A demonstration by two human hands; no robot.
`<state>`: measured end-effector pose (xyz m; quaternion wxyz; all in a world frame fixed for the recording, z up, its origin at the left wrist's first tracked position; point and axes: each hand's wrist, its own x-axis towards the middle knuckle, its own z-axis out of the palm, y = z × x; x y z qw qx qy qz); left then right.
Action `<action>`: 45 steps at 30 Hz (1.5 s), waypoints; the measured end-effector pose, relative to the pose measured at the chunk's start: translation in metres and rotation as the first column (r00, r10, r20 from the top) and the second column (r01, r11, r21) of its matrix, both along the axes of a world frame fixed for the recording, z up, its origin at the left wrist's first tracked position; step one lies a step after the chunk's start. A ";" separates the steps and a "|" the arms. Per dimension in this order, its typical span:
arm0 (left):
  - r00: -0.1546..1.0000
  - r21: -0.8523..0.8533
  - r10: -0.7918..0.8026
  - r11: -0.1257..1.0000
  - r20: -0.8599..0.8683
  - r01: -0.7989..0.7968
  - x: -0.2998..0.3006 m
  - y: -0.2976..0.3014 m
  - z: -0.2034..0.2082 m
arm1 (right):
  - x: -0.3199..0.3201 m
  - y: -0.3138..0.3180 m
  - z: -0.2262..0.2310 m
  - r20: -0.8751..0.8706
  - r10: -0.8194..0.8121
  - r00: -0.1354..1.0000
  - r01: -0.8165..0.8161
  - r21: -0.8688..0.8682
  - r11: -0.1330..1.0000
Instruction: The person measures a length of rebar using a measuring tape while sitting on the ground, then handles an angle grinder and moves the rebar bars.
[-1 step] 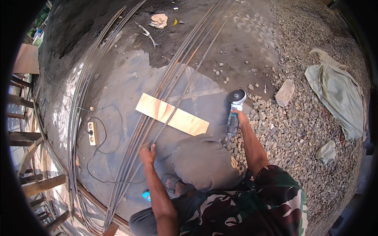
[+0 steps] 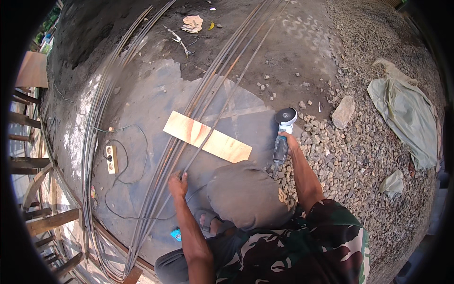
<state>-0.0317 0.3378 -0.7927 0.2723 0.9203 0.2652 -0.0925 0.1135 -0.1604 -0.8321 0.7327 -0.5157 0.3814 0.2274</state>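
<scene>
- Grinder [image 2: 280, 149] sits at one o'clock from the knee [image 2: 248, 194], right hand [image 2: 290, 141] wrapped around it.
- Left hand [image 2: 178, 185], nine o'clock, is closed on thin rod [image 2: 207, 138].
- Better to keep rod steady.

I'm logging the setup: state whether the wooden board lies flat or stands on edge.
Flat: the wooden board shows its broad face upward, lying over several metal rods, with one thin rod crossing on top.

Ground [image 2: 291, 87] | metal rods [image 2: 88, 156] | gravel [image 2: 359, 156] | power strip [image 2: 111, 166] | crumpled scrap [image 2: 192, 24]
</scene>
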 end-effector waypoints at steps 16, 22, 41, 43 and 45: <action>0.997 -0.013 -0.047 0.999 0.059 0.048 0.007 -0.017 -0.005 | -0.030 0.018 0.005 -0.185 0.279 0.942 -0.264 -0.922 0.281; 0.999 -0.012 -0.036 0.999 0.041 0.036 0.009 -0.015 -0.013 | -0.026 0.024 0.028 -0.315 0.362 0.878 -0.406 -0.889 0.212; 0.997 0.073 -0.018 0.997 -0.076 0.024 0.028 -0.017 -0.032 | -0.036 0.051 0.019 -0.274 0.283 0.919 -0.319 -0.939 0.126; 0.992 0.070 0.023 0.997 -0.128 -0.015 0.027 -0.023 -0.024 | -0.036 0.048 0.022 -0.344 0.307 0.887 -0.410 -0.894 0.182; 0.985 0.083 0.065 0.995 -0.162 -0.052 0.031 -0.034 -0.005 | -0.039 0.045 0.029 -0.400 0.340 0.851 -0.467 -0.873 0.143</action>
